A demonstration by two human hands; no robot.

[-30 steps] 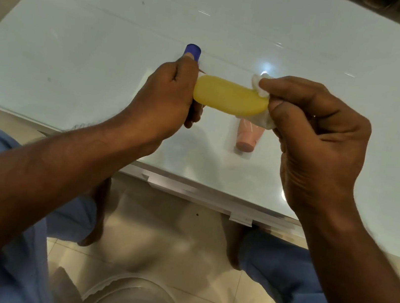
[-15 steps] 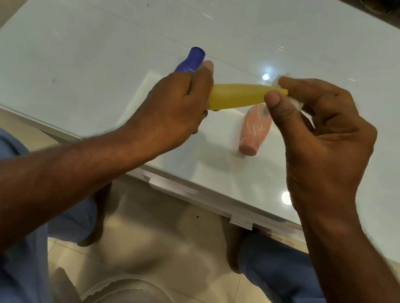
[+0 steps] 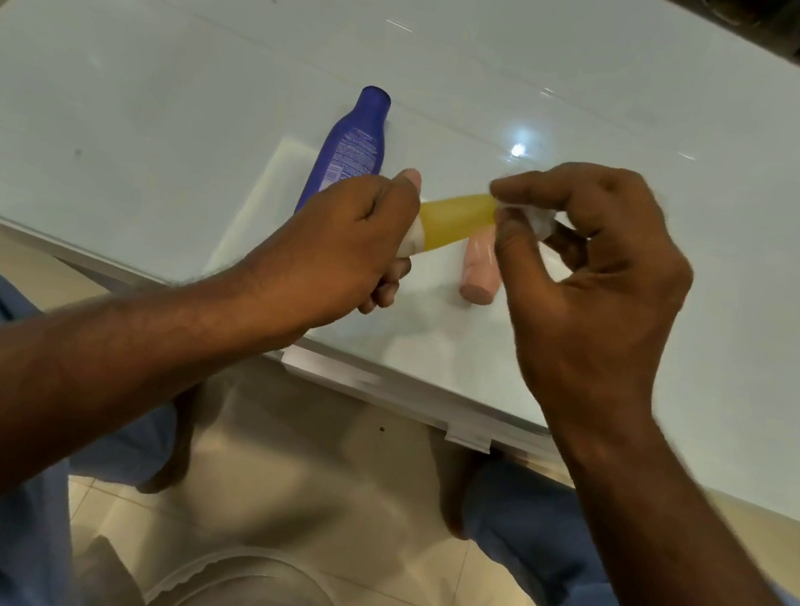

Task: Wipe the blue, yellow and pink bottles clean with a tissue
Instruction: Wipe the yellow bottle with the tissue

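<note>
The left hand grips the wide end of the yellow bottle, held in the air above the worktop. The right hand pinches a white tissue w/ thumb & fingers at the bottle's narrow end. The blue bottle lies on the worktop just left of the yellow bottle; the pink bottle lies below it, partly hidden.

Open tabletop was left from nine through three o'clock beyond the hands, while the centre was obstructed by the blue bottle and, at five o'clock of it, the pink bottle.
</note>
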